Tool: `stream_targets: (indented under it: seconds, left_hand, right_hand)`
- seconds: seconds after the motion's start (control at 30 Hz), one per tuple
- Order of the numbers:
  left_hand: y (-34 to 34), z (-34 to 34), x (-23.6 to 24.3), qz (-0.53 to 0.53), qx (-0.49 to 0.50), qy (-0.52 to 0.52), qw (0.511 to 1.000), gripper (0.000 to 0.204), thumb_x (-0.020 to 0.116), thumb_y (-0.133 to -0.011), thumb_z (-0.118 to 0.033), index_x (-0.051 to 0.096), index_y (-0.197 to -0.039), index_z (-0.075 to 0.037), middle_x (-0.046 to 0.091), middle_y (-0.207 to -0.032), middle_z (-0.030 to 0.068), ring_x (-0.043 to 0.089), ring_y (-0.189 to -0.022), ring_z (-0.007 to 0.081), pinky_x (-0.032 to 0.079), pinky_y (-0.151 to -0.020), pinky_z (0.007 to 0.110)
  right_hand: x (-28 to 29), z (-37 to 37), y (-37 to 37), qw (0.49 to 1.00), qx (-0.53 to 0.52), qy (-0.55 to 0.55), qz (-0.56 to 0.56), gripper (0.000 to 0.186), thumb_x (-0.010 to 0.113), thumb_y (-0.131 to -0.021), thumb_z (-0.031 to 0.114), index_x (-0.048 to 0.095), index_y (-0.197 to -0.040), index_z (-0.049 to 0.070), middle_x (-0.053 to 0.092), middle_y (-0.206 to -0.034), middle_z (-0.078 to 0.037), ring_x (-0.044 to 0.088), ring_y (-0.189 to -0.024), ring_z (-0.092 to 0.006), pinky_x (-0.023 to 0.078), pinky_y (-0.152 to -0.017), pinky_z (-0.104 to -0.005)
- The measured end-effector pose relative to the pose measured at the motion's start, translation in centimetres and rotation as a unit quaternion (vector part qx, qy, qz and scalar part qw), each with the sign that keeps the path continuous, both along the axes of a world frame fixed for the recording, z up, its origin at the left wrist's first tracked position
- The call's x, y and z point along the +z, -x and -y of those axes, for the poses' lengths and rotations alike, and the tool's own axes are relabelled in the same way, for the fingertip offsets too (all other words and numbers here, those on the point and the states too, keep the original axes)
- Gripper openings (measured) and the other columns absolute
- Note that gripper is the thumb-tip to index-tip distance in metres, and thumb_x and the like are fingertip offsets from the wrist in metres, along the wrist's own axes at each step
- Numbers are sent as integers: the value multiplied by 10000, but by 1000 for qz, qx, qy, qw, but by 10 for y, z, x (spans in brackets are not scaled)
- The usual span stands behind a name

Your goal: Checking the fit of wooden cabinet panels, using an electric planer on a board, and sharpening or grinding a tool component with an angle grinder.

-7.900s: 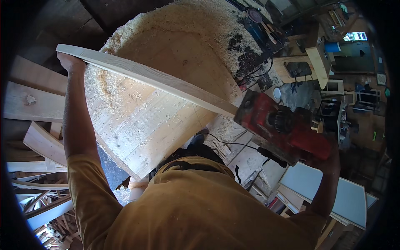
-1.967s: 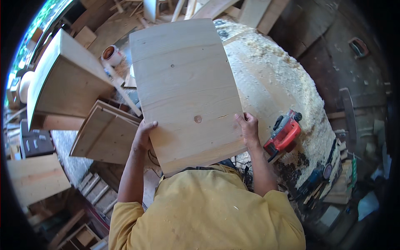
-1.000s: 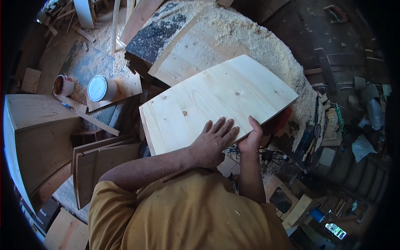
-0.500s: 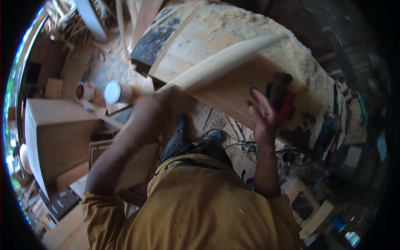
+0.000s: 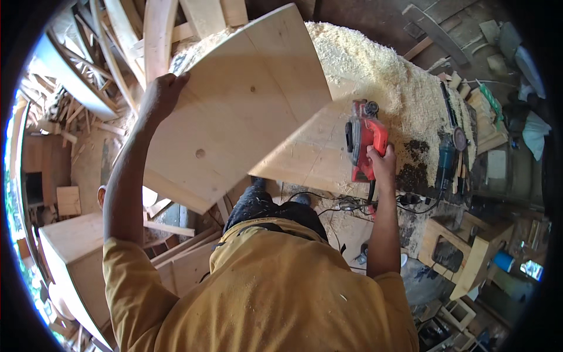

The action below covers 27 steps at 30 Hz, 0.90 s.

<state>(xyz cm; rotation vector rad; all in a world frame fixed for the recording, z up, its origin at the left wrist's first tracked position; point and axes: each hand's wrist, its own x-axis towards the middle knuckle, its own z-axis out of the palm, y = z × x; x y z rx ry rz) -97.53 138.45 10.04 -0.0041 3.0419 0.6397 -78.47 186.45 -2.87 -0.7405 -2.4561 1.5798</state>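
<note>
A wide, pale wooden panel (image 5: 252, 117) with a few knots is tilted over the workbench, its broad face turned toward me. My left hand (image 5: 166, 94) is closed on the panel's left edge, the arm stretched along that side. To the right, a red electric planer (image 5: 365, 141) rests on a light board (image 5: 311, 154) on the bench. My right hand (image 5: 383, 161) is wrapped round the planer's rear handle, and its cord runs down toward the bench's near edge.
Wood shavings (image 5: 369, 64) lie heaped along the bench's far side. A teal angle grinder (image 5: 447, 164) lies at its right end. Dark cables (image 5: 346, 203) cross near my feet. A box-like wooden cabinet (image 5: 76, 240) stands left, curved wooden pieces (image 5: 159, 38) lean far left, and wooden frames (image 5: 463, 252) stand right.
The panel has swung from nearly edge-on to face me, and my left hand has moved up and left with it. My right hand, open beside the planer before, has closed on its handle.
</note>
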Motion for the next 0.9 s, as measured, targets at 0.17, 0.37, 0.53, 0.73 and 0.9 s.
stream_targets:
  seconds: [0.17,0.37,0.53,0.73,0.9]
  left_hand:
    - [104,-6,-97,95,-75,-18,992,557,517,-869,-521,581,-691,3,483,-535,94,445,-499,197,383,-534,388]
    - [170,-41,-170,142,-106,11,984,550,485,-860,-545,649,-933,-26,631,-949,220,599,-911,367,448,-823,450]
    - [98,-109,-222,33,-188,172,966,723,388,-869,-610,249,-1417,-159,173,-1476,163,181,-1363,305,122,-1077,581]
    - [-17,-135,-215,61,-280,93,953,722,284,-903,-584,127,-1457,-147,54,-1518,129,28,-1404,275,25,-1104,531]
    - [-70,-106,-222,69,-344,51,935,719,364,-892,-531,184,-1444,-107,118,-1516,84,67,-1404,228,45,-1121,470]
  right_hand:
    - [-3,14,26,991,-109,32,66,160,659,-794,116,560,-891,35,556,-664,-6,522,-513,-95,439,-490,-248]
    - [-13,13,22,990,-136,24,28,209,660,-783,99,562,-953,29,548,-695,-7,474,-479,-79,415,-440,-247]
    - [-14,18,22,987,-151,19,45,196,658,-783,93,570,-945,25,543,-693,3,474,-494,-74,402,-457,-233]
    - [-10,21,21,986,-156,53,24,168,646,-792,76,578,-937,24,544,-693,7,475,-505,-71,394,-471,-229]
    - [-12,13,20,985,-147,94,19,220,629,-798,54,558,-1003,19,551,-706,-3,481,-507,-77,408,-479,-241]
